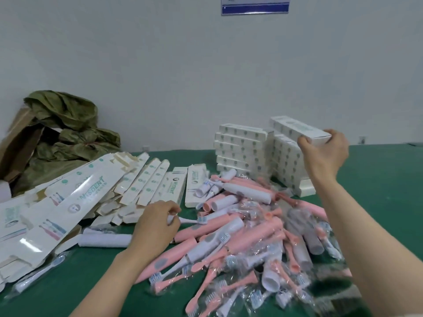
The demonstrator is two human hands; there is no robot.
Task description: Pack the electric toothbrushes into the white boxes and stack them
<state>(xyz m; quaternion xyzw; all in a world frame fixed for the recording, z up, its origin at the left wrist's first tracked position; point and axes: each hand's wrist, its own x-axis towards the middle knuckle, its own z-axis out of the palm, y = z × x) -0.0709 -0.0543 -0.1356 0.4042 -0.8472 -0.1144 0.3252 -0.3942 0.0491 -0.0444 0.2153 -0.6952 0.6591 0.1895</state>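
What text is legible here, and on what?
"WISDENT": large flattened white carton, left pile.
"WISDENT": smaller flat white carton beside the pink-and-white toothbrushes.
Blurred, unreadable: blue-bordered wall notice.
Print too small: stacked white boxes, white box in right hand.

**Card, plastic and film**

The raised white box (pixel 299 131) and the stacked boxes (pixel 242 147) are matt card. The flat boxes (pixel 87 186) carry glossy clear windows. The toothbrushes (pixel 258 227) are smooth pink and white plastic, many wrapped in crinkled, shiny film (pixel 249 298). The brush head (pixel 194 220) is smooth white plastic with bristles. The table cover (pixel 389 179) looks matt green. The sack (pixel 68 124) is dull and crumpled.
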